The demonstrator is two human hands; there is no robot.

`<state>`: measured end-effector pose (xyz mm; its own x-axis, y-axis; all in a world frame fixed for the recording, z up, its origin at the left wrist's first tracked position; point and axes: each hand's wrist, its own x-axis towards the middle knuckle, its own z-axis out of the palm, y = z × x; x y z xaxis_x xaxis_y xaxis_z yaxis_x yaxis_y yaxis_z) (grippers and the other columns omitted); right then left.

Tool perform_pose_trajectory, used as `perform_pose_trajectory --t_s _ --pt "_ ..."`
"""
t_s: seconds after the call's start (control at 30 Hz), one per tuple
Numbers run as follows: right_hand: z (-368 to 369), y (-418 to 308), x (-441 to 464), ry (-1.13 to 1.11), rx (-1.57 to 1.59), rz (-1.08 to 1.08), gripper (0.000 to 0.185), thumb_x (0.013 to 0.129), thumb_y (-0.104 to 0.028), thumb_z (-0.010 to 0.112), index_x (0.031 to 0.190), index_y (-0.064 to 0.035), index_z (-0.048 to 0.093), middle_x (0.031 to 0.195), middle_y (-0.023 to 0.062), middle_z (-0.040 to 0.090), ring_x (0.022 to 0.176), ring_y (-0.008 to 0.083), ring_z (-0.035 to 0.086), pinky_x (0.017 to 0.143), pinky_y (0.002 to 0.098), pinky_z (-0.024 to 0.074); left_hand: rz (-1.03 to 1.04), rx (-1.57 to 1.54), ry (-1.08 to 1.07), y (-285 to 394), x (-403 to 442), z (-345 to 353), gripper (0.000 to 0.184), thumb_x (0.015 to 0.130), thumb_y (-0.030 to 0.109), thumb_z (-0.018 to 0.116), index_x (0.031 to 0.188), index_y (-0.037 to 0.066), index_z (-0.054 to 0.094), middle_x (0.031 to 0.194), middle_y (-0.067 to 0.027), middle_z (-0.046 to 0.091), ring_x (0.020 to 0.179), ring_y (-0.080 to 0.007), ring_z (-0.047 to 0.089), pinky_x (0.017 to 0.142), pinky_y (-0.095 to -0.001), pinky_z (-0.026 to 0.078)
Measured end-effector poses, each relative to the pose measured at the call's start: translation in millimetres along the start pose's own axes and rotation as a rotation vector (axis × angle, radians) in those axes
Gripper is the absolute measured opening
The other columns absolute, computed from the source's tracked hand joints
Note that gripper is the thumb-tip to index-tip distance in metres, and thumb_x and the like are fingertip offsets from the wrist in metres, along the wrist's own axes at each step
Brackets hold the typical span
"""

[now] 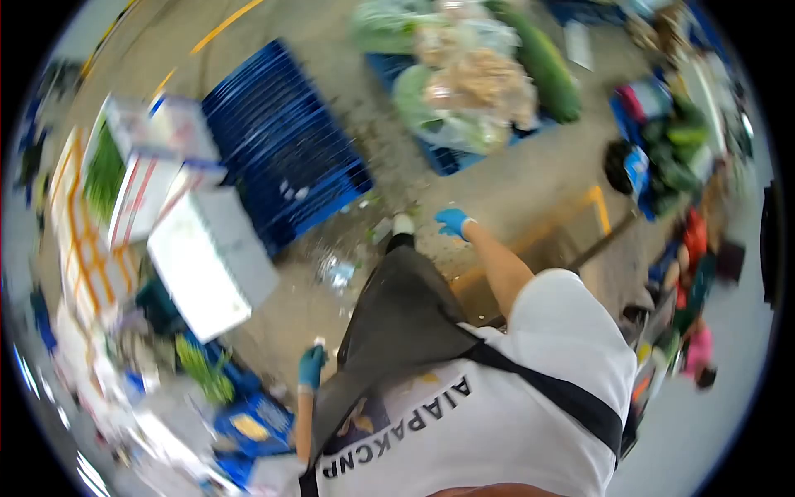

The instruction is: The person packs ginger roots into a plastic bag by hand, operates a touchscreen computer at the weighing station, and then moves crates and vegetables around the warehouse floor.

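My left hand [311, 367], in a blue-green glove, hangs low beside the dark apron [402, 311]. Its fingers are closed, with a small white piece [320, 341] at their tips; what the piece is cannot be made out. My right hand [453, 222], in a blue glove, reaches out over the floor with its fingers apart and nothing in them. Near it the tip of a light shoe [403, 224] shows. Between the left hand and the blue pallet [281, 137], clear plastic scraps [338, 272] lie on the floor.
White foam boxes [199, 257] stand at the left, one holding greens [103, 174]. Bagged vegetables [476, 87] and a long green gourd [546, 70] lie on another pallet [447, 160] ahead. Leafy greens [204, 370] are at lower left. People [698, 348] are at the far right.
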<state>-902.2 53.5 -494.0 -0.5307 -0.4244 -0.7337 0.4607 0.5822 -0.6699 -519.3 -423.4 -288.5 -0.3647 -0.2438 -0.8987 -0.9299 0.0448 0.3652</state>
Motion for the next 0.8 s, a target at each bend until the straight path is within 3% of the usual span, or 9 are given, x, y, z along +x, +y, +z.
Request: perform_pose_trajectory --t_s 0.07,0.17,0.2,0.37,0.53,0.67,0.7,0.73,0.8 --pt "48 -36 -28 0.073 0.316 0.28 0.037 0.089 -0.026 0.06 0.12 -0.0059 0.058 0.11 0.0079 0.063 0.082 0.0233 0.067 0.066 0.0322 0.0516 0.114 -0.054 0.019 -2 -13 -1 0.028 0.092 0.025 0.055 0.099 0.001 0.066 0.079 -0.0037 0.066 0.065 -0.0097 0.057 0.06 -0.0248 0.046" --pt "95 -49 -38 0.096 0.446 0.26 0.036 0.089 -0.028 0.059 0.121 -0.0116 0.059 0.11 0.0051 0.063 0.082 0.0199 0.066 0.064 0.0302 0.0491 0.106 -0.3 0.142 -43 -26 -12 0.036 0.091 0.023 0.058 0.115 -0.003 0.061 0.098 -0.0106 0.067 0.084 -0.0163 0.065 0.076 -0.0281 0.053" --pt "105 -48 -37 0.055 0.423 0.211 0.037 0.088 -0.024 0.06 0.12 -0.0064 0.058 0.111 0.0085 0.063 0.076 0.0217 0.066 0.057 0.0292 0.0488 0.161 -0.388 0.148 -83 -17 -15 0.036 0.091 0.022 0.058 0.116 -0.003 0.06 0.1 -0.0116 0.067 0.084 -0.0171 0.065 0.076 -0.0286 0.054" --pt "180 -65 -23 0.11 0.188 0.277 0.032 0.088 -0.022 0.055 0.115 -0.0054 0.057 0.106 0.011 0.063 0.074 0.0265 0.066 0.052 0.0364 0.0447 0.118 -0.619 0.345 -199 -52 -25 0.031 0.092 0.019 0.058 0.112 -0.003 0.062 0.094 -0.0114 0.067 0.08 -0.0179 0.065 0.07 -0.0284 0.055" --pt "307 -62 22 -0.175 0.067 0.32 0.026 0.089 -0.017 0.054 0.107 0.0011 0.06 0.098 0.0144 0.063 0.07 0.0291 0.064 0.052 0.0415 0.0494 0.041 -0.96 0.612 -373 -89 17 0.028 0.091 0.021 0.058 0.104 -0.003 0.064 0.084 -0.01 0.067 0.071 -0.0167 0.065 0.064 -0.0287 0.053" --pt "454 -151 -25 -0.342 -0.479 0.318 0.028 0.09 -0.028 0.058 0.107 -0.0064 0.064 0.099 0.0101 0.066 0.072 0.0219 0.06 0.063 0.0339 0.0477 -0.141 -1.125 0.68 -411 -144 31 0.025 0.088 0.018 0.059 0.097 -0.004 0.064 0.081 -0.0103 0.065 0.066 -0.0194 0.063 0.057 -0.0291 0.052" --pt "497 -206 -70 -0.365 -0.676 0.272 0.038 0.095 -0.029 0.051 0.118 -0.0004 0.061 0.123 0.0131 0.061 0.102 0.0272 0.062 0.079 0.0392 0.0513 -0.187 -1.115 0.677 -415 -149 27 0.024 0.087 0.018 0.06 0.097 -0.004 0.064 0.08 -0.0101 0.065 0.064 -0.0194 0.062 0.056 -0.0289 0.051" --pt "515 -210 -48 -0.496 -0.786 0.105 0.039 0.093 -0.034 0.055 0.12 -0.0071 0.062 0.119 0.0105 0.062 0.098 0.0252 0.063 0.078 0.0366 0.0502 -0.155 -1.221 0.66 -425 -140 27 0.025 0.087 0.018 0.06 0.099 -0.003 0.064 0.08 -0.0098 0.065 0.063 -0.0184 0.062 0.055 -0.0285 0.051" --pt "561 -247 -55 -0.542 -0.73 0.064 0.04 0.093 -0.035 0.055 0.122 -0.0091 0.061 0.119 0.009 0.063 0.094 0.0237 0.063 0.079 0.0357 0.0495 -0.094 -1.439 0.63 -444 -108 20 0.026 0.088 0.019 0.059 0.101 -0.003 0.063 0.08 -0.0091 0.065 0.062 -0.0165 0.061 0.053 -0.0276 0.049"
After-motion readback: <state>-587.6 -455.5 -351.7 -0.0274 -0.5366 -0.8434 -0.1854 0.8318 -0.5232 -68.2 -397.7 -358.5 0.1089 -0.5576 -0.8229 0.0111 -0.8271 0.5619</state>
